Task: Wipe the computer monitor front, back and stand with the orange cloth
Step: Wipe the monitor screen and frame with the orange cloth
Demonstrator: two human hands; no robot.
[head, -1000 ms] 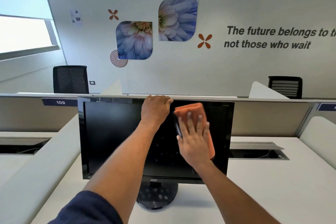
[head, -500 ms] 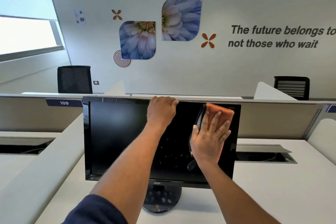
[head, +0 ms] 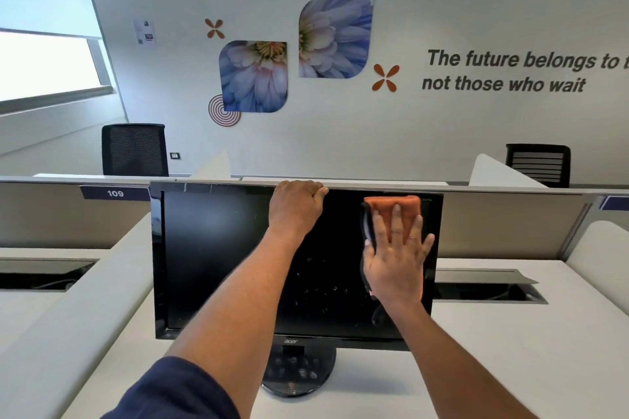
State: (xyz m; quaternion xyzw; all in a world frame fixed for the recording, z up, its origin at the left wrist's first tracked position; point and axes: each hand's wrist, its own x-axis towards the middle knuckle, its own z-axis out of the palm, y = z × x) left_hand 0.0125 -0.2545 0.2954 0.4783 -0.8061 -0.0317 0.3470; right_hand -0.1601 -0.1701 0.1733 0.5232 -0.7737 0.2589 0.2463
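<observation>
Fingers point(head: 396, 224) of right hand point(head: 396, 262) straight and spread, pressing orange cloth point(head: 391, 206) flat on monitor point(head: 221, 258) screen, upper right corner. Left hand point(head: 296, 209) curled over monitor's top edge. Monitor upright on stand point(head: 299, 374), long axis left-right, screen facing the person, on desk point(head: 510, 350).

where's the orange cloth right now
In the head view the orange cloth lies flat against the upper right of the monitor, pressed under the right hand, just right of the left hand gripping its top edge.
</observation>
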